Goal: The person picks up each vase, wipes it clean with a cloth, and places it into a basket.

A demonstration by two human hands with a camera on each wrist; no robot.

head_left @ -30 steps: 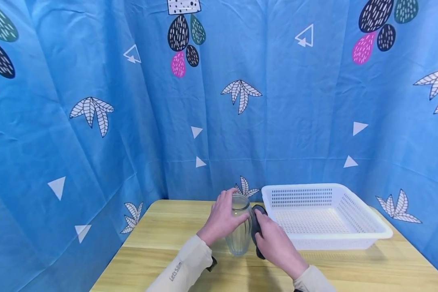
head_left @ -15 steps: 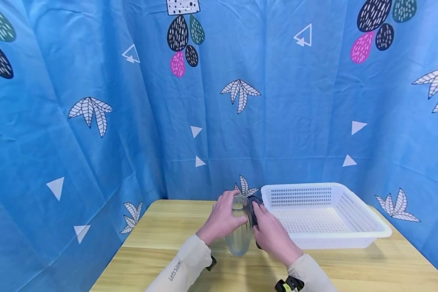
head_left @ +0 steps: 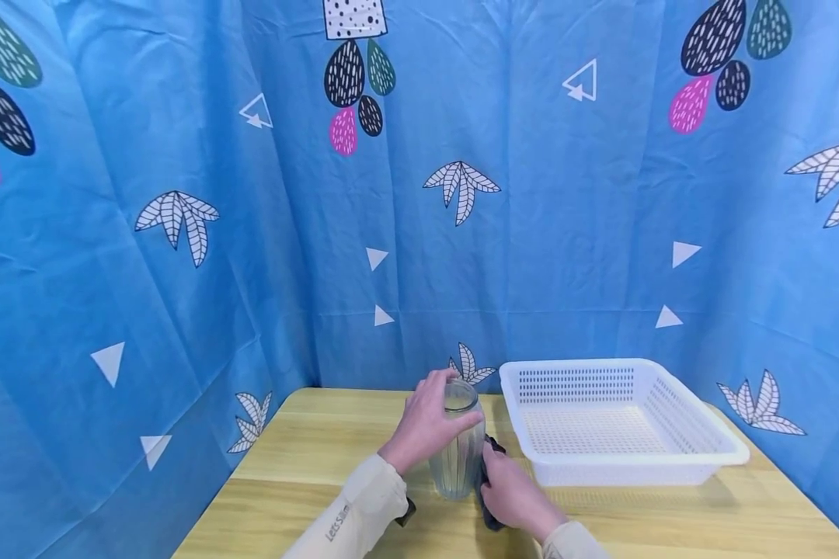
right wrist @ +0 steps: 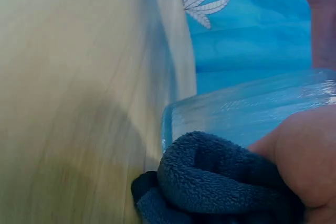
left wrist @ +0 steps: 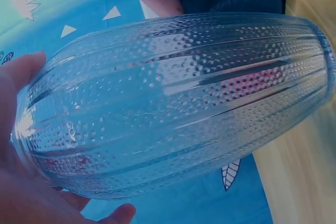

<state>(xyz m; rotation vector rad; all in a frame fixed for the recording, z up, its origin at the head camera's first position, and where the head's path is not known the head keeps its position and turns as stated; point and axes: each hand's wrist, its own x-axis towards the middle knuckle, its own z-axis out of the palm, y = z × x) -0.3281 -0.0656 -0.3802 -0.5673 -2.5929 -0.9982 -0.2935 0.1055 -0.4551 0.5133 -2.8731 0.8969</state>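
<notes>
A clear glass vase (head_left: 453, 470), ribbed and dotted with small bumps, stands upright on the table. My left hand (head_left: 429, 419) grips it near the mouth, thumb on the near side and fingers round the far side. In the left wrist view the vase (left wrist: 173, 103) fills most of the frame. My right hand (head_left: 517, 493) holds a dark grey cloth (head_left: 489, 512) against the lower right side of the vase. The right wrist view shows that fluffy cloth (right wrist: 215, 177) bunched and folded close to the base, partly hidden under the fingers.
A white perforated plastic basket (head_left: 636, 460) sits on the wooden table (head_left: 308, 450), right of the vase. Blue patterned curtain (head_left: 566, 233) hangs behind the table and along both sides.
My right hand and the cloth rose slightly along the vase's side, then slid down toward its base. The left hand keeps its grip near the mouth, and the vase stays in place.
</notes>
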